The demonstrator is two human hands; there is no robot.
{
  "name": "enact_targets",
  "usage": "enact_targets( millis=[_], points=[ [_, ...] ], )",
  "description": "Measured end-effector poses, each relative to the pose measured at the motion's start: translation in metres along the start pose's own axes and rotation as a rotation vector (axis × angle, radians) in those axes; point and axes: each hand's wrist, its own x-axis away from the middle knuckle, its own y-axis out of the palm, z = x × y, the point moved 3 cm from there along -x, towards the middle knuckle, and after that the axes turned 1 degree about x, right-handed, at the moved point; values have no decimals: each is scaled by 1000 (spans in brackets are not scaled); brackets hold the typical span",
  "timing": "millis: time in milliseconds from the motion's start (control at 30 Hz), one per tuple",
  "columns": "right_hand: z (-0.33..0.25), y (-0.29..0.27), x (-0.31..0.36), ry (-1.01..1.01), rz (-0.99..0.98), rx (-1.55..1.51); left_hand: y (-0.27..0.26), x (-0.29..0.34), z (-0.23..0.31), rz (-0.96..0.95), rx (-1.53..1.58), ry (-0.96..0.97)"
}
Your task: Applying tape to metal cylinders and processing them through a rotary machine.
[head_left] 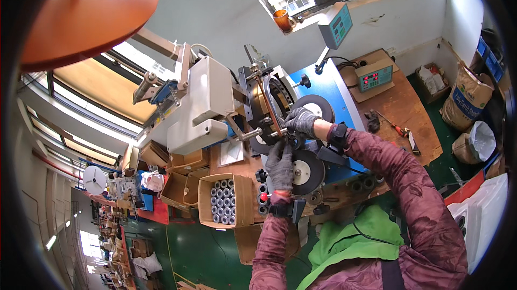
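Note:
Both hands, in grey work gloves, meet at the middle of a machine that looks like a ring coil winder. My right hand (pixel 303 122) curls its fingers beside the upright winding ring (pixel 276 101), just left of the upper black roller wheel (pixel 316 108). Below it, my left hand (pixel 280 167) reaches up with its fingers closed toward the same spot. A dark part between the hands is mostly covered by the gloves, so what they grip cannot be made out. The lower black roller wheel (pixel 307 173) sits right of my left hand.
A cardboard box (pixel 245 198) of grey ring-shaped parts stands left of my left hand. On the blue machine base (pixel 328 82) stands a control box (pixel 335 25); another display box (pixel 376 78) is right. A screwdriver (pixel 396 128) lies on the wooden bench (pixel 423 128). An orange lamp shade (pixel 102 4) hangs upper left.

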Motion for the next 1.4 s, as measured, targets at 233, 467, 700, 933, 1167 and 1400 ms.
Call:
enact_targets(
  millis=[233,467,700,933,1167,1400],
  points=[
    [-32,-24,36,-554,492,836,1,142,45,-87,-237,344],
    [-19,-6,12,-745,632,1104,60,233,-127,-573,7,-469],
    [-2,-15,24,-643,614,1246,163,267,-241,-284,943,-1305],
    [0,-11,27,-789,681,1189,169,264,-258,-383,590,-600],
    [-19,-10,27,-944,660,1090,44,292,-326,-804,-552,-620],
    [-9,21,13,-994,591,1047,40,298,-382,-423,-767,-62]
  ],
)
